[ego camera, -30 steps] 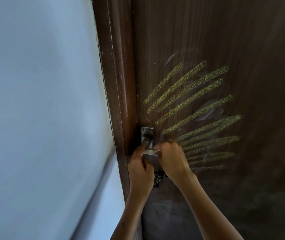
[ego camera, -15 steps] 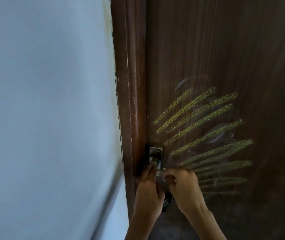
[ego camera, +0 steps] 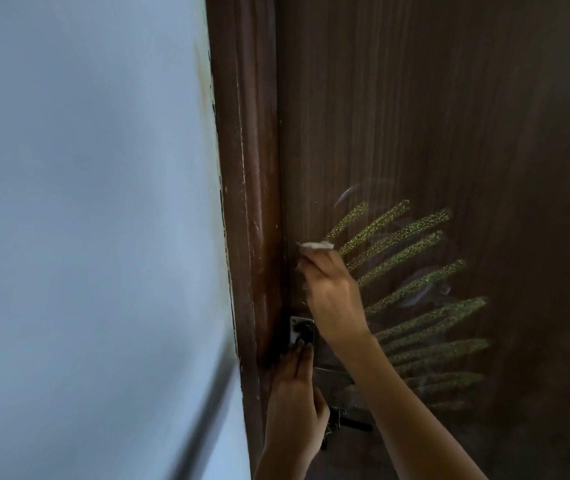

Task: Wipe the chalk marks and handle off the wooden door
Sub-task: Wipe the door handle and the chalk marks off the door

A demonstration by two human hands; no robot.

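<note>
A dark wooden door (ego camera: 432,116) fills the right of the view. Several slanted yellow-green chalk marks (ego camera: 418,285) fan across it at mid height. My right hand (ego camera: 332,296) is raised against the door at the marks' left ends, holding a small pale cloth (ego camera: 316,245) flat to the wood. The metal handle plate (ego camera: 301,329) sits at the door's left edge. My left hand (ego camera: 294,403) rests just below the plate, fingertips touching it, and hides the lower part of the handle.
The brown door frame (ego camera: 245,202) runs down the middle. A pale blue wall (ego camera: 86,202) takes up the left. A dark metal latch or bolt (ego camera: 346,424) sits low on the door beside my left wrist.
My right hand left the handle and rose with the cloth to the left ends of the chalk marks. My left hand stayed at the handle. The view tilted upward.
</note>
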